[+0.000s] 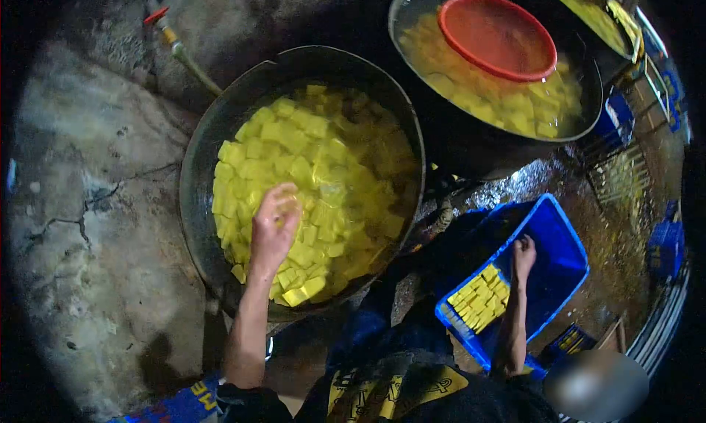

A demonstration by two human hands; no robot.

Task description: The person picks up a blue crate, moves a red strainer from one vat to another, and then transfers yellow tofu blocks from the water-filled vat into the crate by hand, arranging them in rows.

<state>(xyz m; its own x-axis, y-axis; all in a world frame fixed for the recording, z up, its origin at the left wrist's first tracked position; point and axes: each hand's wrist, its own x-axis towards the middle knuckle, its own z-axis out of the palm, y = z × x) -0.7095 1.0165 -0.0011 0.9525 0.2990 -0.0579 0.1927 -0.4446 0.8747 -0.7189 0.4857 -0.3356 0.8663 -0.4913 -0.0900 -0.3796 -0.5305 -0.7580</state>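
Yellow blocks that look like tofu (pixel 276 140) lie heaped in yellowish liquid inside a large dark round vat (pixel 193 202). Over the near left part of the heap is my left hand (pixel 276 221), its fingers loosely bent and apart, with no block seen between them. My right hand (pixel 523 257) is over the inside of a blue plastic crate (pixel 562 257). Its fingers are curled, and whatever may be in them is hidden. Closely packed rows of yellow tofu blocks (pixel 479 299) cover the crate's near left end.
A second vat (pixel 597 103) at the back right holds more yellow blocks in liquid, with a red round basin (pixel 496 37) on top. A red-handled valve pipe (pixel 176 49) runs towards the first vat. Cracked concrete (pixel 95 173) lies left; wet floor (pixel 515 186) and blue crates (pixel 665 250) lie right.
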